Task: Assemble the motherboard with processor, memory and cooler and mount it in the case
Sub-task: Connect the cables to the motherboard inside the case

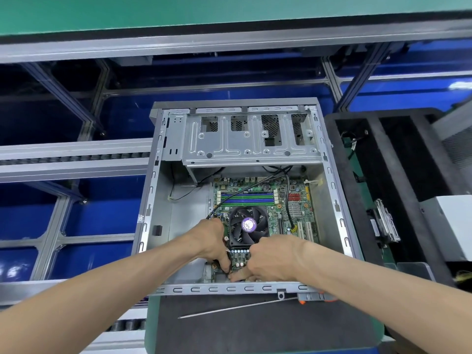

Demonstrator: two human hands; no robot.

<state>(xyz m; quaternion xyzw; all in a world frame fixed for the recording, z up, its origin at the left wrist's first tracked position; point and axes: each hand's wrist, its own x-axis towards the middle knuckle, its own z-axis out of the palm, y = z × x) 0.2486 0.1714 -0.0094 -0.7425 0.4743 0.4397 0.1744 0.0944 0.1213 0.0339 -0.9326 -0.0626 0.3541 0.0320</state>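
Hands hide motherboard [296,200] near edge — fingers' hold unclear.

Views: one only, the head camera, so no second view overlaps it.
Position: above the near edge of the open computer case [329,172], worn by the person.
Direction: forward and steeply down into the case.
Distance: close; both forearms reach in from the bottom corners.
Lens: wide-angle, bending the workbench rail [229,42] across the top.
Centre: the cooler fan [249,224].
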